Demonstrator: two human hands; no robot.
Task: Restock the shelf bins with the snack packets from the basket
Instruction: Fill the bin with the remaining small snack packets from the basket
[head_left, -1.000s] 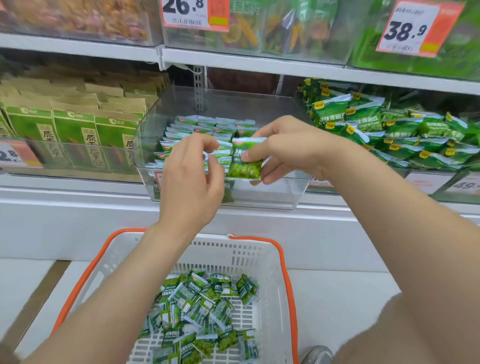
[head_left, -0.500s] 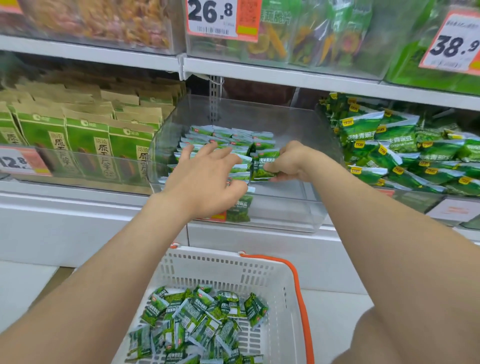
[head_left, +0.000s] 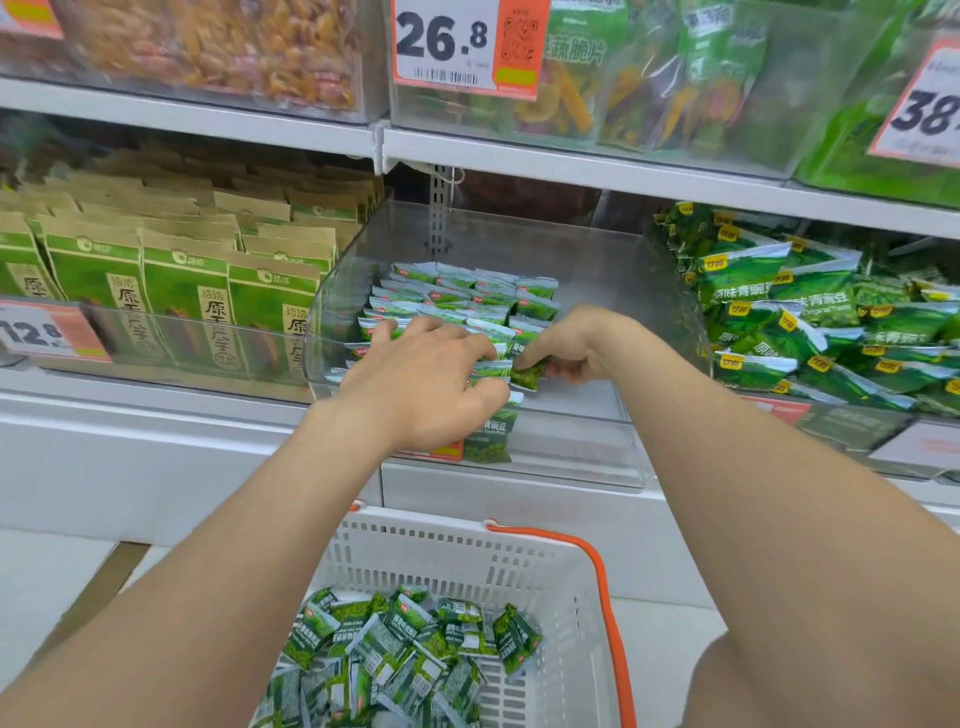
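While the flat left hand (head_left: 421, 379) hides front packets (head_left: 488, 434), the right hand (head_left: 574, 345) pinches a half-covered packet (head_left: 530, 375)

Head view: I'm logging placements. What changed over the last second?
The right hand carried the packet forward and down into the clear bin, still pinching it. The left hand let go and spread flat over the packed rows. The basket stayed put.

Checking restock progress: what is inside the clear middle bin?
Rows of small green packets fill the left of the clear bin; the right hand pinches one packet beside them. The left hand, resting on the rows, hides the front ones.
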